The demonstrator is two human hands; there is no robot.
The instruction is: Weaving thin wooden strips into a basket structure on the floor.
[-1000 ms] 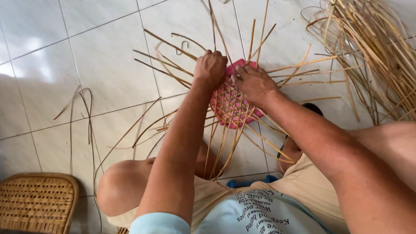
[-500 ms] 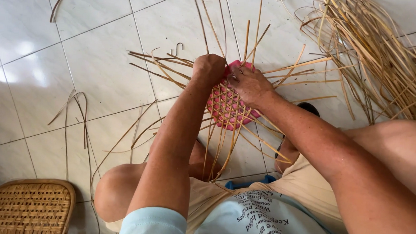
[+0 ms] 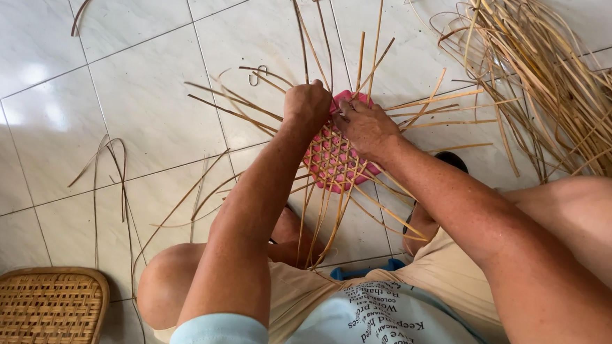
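Observation:
I sit on a white tiled floor with a round woven rattan base over a pink disc (image 3: 334, 159) in front of my knees. Long cane strips (image 3: 239, 109) fan out from it in all directions. My left hand (image 3: 307, 104) is closed at the far rim of the weave, pinching strips there. My right hand (image 3: 364, 126) lies on the top right of the weave, fingers pressing and gripping strips beside the left hand. Which single strip each hand holds is hidden by the fingers.
A big loose heap of cane strips (image 3: 562, 88) lies at the upper right. A woven rattan stool seat (image 3: 37, 308) sits at the lower left. Stray strips (image 3: 107, 175) and a curved piece (image 3: 91, 0) lie on the tiles to the left.
The view has shifted slightly down and left. Both hands stay at the weave's far rim; the strips on the left side have swung a little.

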